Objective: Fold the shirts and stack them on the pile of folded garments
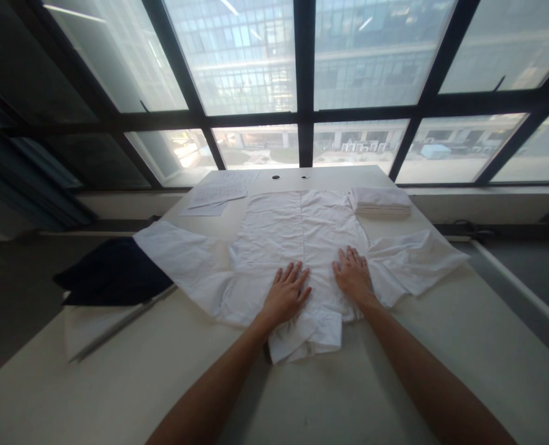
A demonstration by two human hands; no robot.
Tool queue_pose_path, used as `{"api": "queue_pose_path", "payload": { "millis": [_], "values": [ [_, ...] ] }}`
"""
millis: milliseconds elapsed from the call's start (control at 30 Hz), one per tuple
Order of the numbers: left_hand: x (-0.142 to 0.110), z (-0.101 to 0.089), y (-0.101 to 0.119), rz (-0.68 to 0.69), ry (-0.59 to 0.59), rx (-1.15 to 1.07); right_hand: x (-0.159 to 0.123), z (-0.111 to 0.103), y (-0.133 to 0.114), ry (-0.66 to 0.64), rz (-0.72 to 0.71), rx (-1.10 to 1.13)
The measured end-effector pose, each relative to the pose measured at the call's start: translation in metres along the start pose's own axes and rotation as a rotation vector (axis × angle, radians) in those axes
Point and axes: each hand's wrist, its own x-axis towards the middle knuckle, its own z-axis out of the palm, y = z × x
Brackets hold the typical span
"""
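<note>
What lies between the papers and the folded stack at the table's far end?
In the head view, the far part of the white shirt lies between the papers and the folded stack.

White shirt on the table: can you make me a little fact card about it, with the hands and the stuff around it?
Shirt: white shirt, spread out, wrinkled, sleeves out to both sides
Left hand: flat on the shirt, fingers spread
Right hand: also flat on it
Far left: papers
Far right: folded white cloth
Near left: dark cloth
Under: pale table
</note>
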Motion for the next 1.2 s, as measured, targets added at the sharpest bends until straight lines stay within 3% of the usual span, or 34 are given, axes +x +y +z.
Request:
{"api": "queue_pose_path", "payload": {
  "millis": [100, 167, 300, 367, 633, 867, 1200],
  "values": [
    [0.001, 0.0, 0.0, 0.005, -0.002, -0.003, -0.008, -0.003, -0.015, 0.05, -0.01, 0.004],
    [0.001, -0.001, 0.001, 0.009, 0.004, 0.003, -0.016, -0.004, -0.029, 0.074, -0.107, 0.044],
    [0.001, -0.002, 0.002, 0.021, 0.022, 0.015, -0.028, 0.0, -0.05, -0.064, -0.45, 0.174],
    [0.001, -0.001, 0.002, 0.024, 0.023, 0.019, -0.029, 0.002, -0.051, -0.129, -0.515, 0.188],
    [0.001, 0.003, -0.001, 0.012, 0.043, 0.023, -0.019, 0.005, -0.037, -0.096, -0.274, 0.105],
    [0.0, 0.002, -0.001, 0.013, 0.025, 0.016, 0.0, 0.006, -0.008, -0.034, -0.04, -0.007],
    [0.0, 0.0, -0.001, 0.002, 0.023, -0.014, 0.001, 0.01, -0.001, 0.018, -0.036, -0.01]
  ]
}}
